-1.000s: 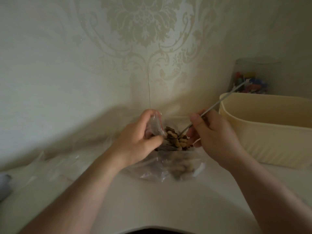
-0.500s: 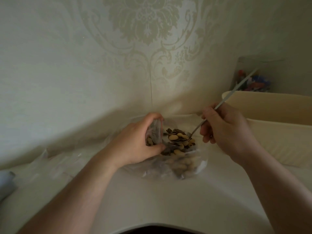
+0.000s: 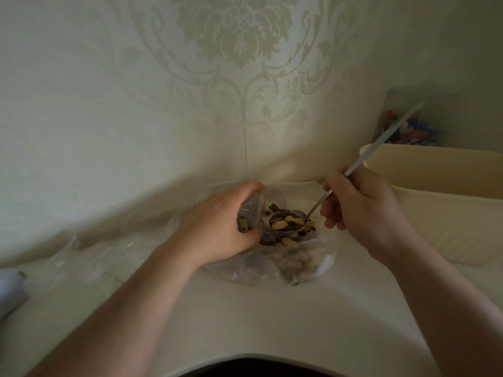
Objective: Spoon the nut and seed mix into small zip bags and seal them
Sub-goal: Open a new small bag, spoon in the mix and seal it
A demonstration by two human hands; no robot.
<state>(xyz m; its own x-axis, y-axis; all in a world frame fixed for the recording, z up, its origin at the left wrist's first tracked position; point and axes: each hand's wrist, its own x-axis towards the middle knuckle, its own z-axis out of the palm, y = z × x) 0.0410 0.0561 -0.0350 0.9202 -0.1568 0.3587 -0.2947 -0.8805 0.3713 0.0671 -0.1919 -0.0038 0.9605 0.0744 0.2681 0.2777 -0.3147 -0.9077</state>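
Note:
A big clear bag (image 3: 304, 263) of nut and seed mix (image 3: 292, 242) lies open on the pale table by the wall. My left hand (image 3: 217, 227) grips a small clear zip bag (image 3: 249, 213) upright, its mouth facing right, with a few nuts inside. My right hand (image 3: 356, 205) holds a long metal spoon (image 3: 362, 161) by the handle. The spoon's bowl (image 3: 288, 223) is heaped with nuts and seeds, just right of the small bag's mouth and above the big bag.
A cream plastic tub (image 3: 446, 210) stands at the right, close behind my right hand. A clear jar (image 3: 408, 123) with colourful items sits behind it. Empty clear bags (image 3: 89, 251) lie at the left, and a pale blue object (image 3: 11, 287) sits at the left edge.
The spoon came up out of the mix loaded with nuts and seeds and moved toward the small bag's mouth. My right hand shifted right and up along the handle.

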